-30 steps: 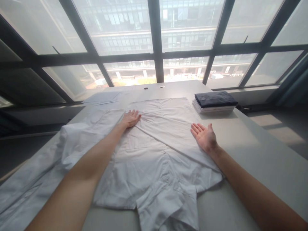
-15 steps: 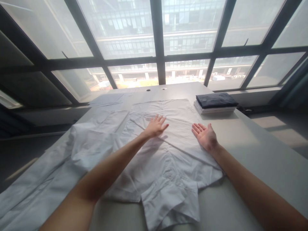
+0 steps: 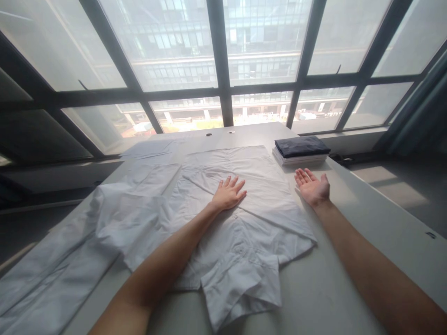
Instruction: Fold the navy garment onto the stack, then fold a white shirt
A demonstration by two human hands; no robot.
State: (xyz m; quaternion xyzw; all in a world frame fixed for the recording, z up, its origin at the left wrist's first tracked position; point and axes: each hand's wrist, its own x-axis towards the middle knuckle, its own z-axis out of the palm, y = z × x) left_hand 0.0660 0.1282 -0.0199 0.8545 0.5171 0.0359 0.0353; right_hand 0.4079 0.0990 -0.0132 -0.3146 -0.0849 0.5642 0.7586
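A white button-up shirt (image 3: 258, 186) lies spread on the white table, its body partly folded and one sleeve hanging toward me at the near side. My left hand (image 3: 229, 192) rests palm down on the middle of the shirt, fingers spread. Off the shirt's right edge, my right hand (image 3: 312, 187) is palm up with its fingers stretched out and nothing in it. Wrinkles run across the cloth around the left hand, and a diagonal fold crosses beneath it.
More white garments (image 3: 129, 214) lie loosely along the left side of the table (image 3: 335, 288). At the back right sits a stack of folded clothes, with a dark folded garment (image 3: 302, 146) on top. Large windows (image 3: 261, 42) stand behind the table's far edge.
My left hand has come down flat onto the shirt. My right hand has moved outward to the right, away from the shirt's edge. The view has shifted slightly.
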